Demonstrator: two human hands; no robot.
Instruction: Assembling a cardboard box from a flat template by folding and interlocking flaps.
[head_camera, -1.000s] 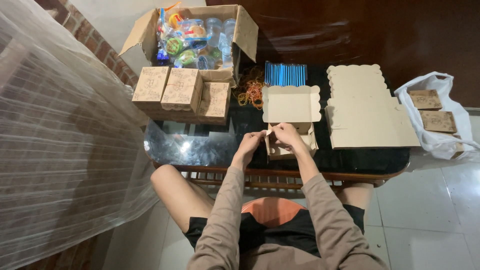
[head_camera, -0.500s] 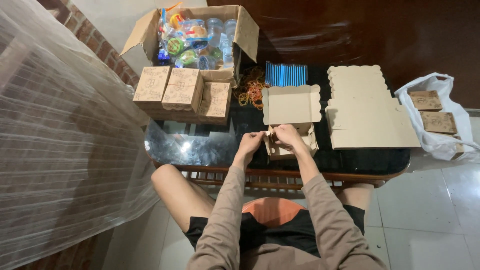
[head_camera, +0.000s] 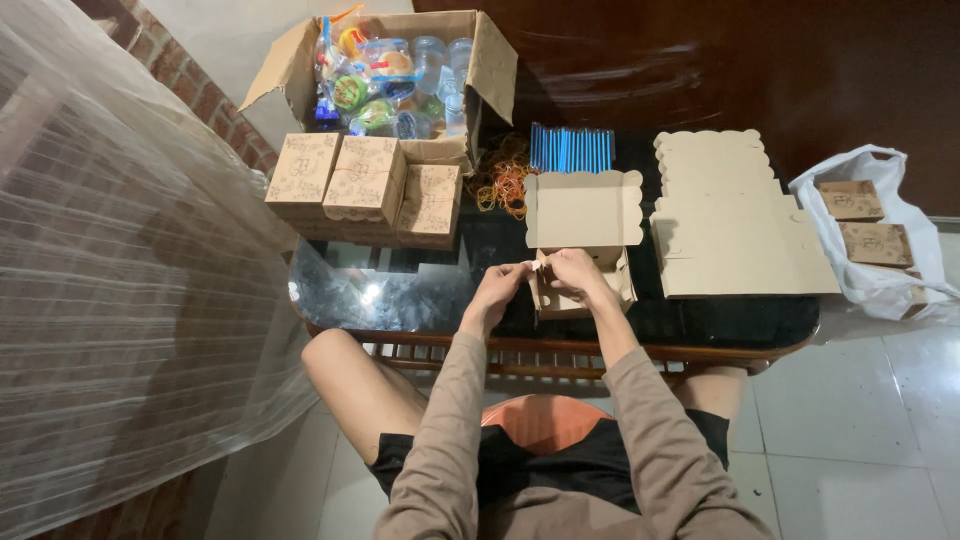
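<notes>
Box in hand: I count one small kraft cardboard box (head_camera: 585, 262), matte brown, its scalloped lid standing open away from me; it sits at the near edge of the table, dead centre.
Left hand: my left hand (head_camera: 500, 287) pinches a small pale flap at the box's left corner, fingers closed on it.
Right hand: my right hand (head_camera: 577, 275) rests on the box's near rim, fingers curled down over the cardboard and clamped on it; the two hands nearly touch.
Table: one dark glass-topped table (head_camera: 400, 290) with a wooden rail below, glossy and reflective.
Flat blanks: a stack of unfolded kraft sheets (head_camera: 735, 215) lies just right of the box, scallop-edged; I cannot tell how many are in it.
Closed boxes: I count three folded kraft boxes (head_camera: 365, 185) on top at the left, printed tops, more seem to lie beneath.
Rubber bands: a loose tangle of orange and yellow bands (head_camera: 503, 183), too many to count.
Blue sticks: one row of thin blue sticks (head_camera: 572, 148) beyond the open lid, uncounted.
Carton: one large corrugated carton (head_camera: 490, 60) at the far left, flaps up, full of clear cups and bright packets.
White bag: one plastic bag (head_camera: 870, 230) on the floor at right, three brown boxes showing inside.
Plastic sheet: one ribbed translucent sheet (head_camera: 120, 300) along my left.
</notes>
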